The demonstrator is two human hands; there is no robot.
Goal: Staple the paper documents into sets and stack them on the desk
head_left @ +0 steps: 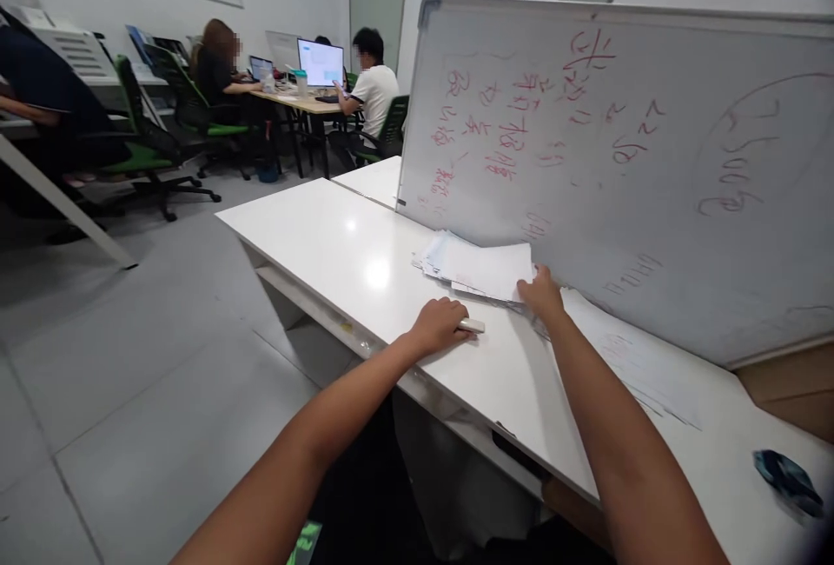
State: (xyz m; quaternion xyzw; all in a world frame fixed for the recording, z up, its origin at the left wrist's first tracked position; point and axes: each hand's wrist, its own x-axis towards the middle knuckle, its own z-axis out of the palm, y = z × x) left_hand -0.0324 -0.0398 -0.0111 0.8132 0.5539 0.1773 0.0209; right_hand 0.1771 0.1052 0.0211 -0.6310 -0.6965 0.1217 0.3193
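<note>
My left hand [443,326] rests on the white desk [306,226] near its front edge. Its fingers are wrapped round a small off-white object [473,325], mostly hidden by the hand, so its kind cannot be made out. At the near right corner of a loose stack of papers [482,265], my right hand [542,291] pinches the sheets between thumb and fingers. The stack's edges are uneven, and it lies at the foot of a whiteboard. More papers [618,348] with faint writing spread on the desk to the right of my right forearm.
A whiteboard [586,148] with red handwriting leans along the back of the desk. A dark object [788,482] lies at the right. Beyond the floor, people sit at another table [306,102] with a monitor [321,63] and green-black chairs [140,130].
</note>
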